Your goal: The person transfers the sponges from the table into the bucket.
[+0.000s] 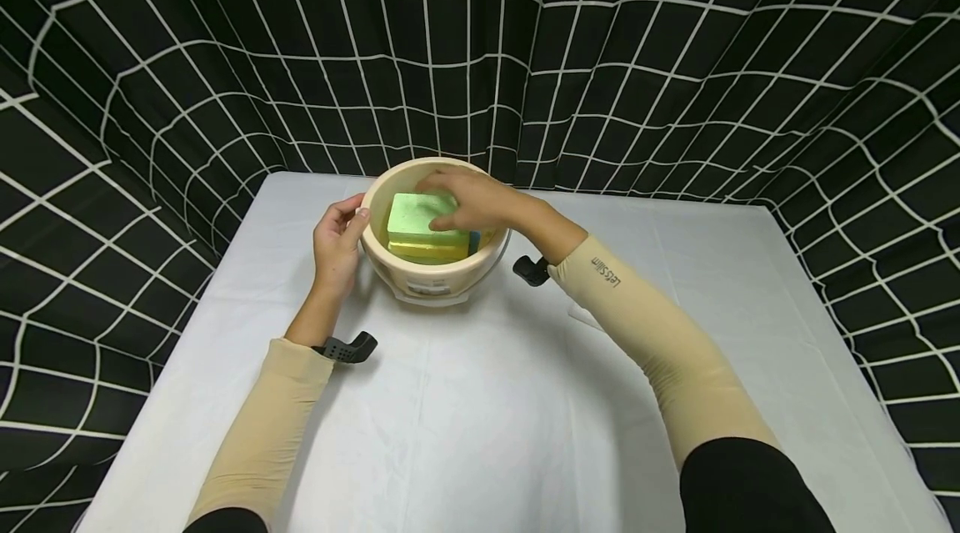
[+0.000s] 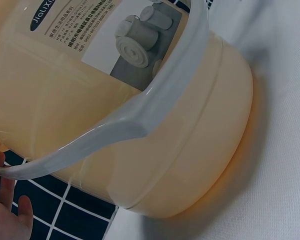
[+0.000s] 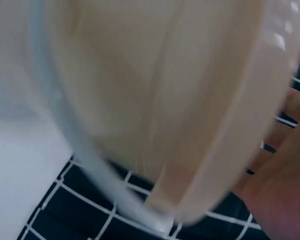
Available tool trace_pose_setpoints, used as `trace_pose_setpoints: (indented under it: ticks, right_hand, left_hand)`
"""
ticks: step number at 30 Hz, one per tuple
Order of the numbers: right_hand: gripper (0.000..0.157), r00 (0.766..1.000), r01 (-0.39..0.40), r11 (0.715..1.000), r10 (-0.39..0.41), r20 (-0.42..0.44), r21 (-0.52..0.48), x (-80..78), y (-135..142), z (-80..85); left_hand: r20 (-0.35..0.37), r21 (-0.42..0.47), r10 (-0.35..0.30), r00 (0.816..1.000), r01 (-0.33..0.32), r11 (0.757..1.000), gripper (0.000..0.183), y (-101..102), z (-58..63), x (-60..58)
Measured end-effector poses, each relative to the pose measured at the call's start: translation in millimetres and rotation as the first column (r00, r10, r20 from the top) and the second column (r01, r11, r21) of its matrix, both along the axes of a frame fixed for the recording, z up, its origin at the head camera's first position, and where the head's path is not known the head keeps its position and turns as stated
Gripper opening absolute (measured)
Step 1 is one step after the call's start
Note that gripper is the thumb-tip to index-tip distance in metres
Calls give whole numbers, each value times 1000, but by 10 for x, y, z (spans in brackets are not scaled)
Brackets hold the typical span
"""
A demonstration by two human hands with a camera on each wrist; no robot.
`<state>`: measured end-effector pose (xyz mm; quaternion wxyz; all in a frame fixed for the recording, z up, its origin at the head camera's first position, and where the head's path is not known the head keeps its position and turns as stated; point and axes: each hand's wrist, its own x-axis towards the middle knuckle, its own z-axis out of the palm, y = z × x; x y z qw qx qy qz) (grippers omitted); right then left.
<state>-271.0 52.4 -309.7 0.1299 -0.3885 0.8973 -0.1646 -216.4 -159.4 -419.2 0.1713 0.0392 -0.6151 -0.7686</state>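
Note:
A cream plastic bucket (image 1: 431, 276) with a pale handle (image 2: 155, 107) stands near the back of the table. My left hand (image 1: 337, 241) holds its left rim, thumb at the edge and fingers along the outer side. Inside lies a light green block (image 1: 417, 213) over a yellow block (image 1: 427, 251), with something blue (image 1: 474, 243) beside them. Over the right rim reaches my right hand (image 1: 472, 199), fingers spread above the green block's far right part and thumb close to its top. In the right wrist view the bucket wall hides the blocks.
White cloth covers the table (image 1: 480, 416). A black curtain with a white grid (image 1: 480, 57) hangs close behind the bucket and along both sides. A flat white piece (image 1: 583, 315) lies partly under the right forearm. A printed label (image 2: 135, 40) is on the bucket's front.

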Motion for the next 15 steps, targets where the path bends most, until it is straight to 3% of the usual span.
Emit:
trace_pose_setpoints:
  ticks: [6, 15]
  right_hand:
    - [49, 998, 52, 989, -57, -31, -139, 117, 304, 68]
    - [48, 984, 114, 959, -144, -100, -260, 360, 901, 57]
  left_hand:
    - [-3, -2, 1, 1000, -1, 1000, 23, 0, -7, -2]
    - [-5, 0, -5, 1000, 5, 1000, 28, 4, -3, -1]
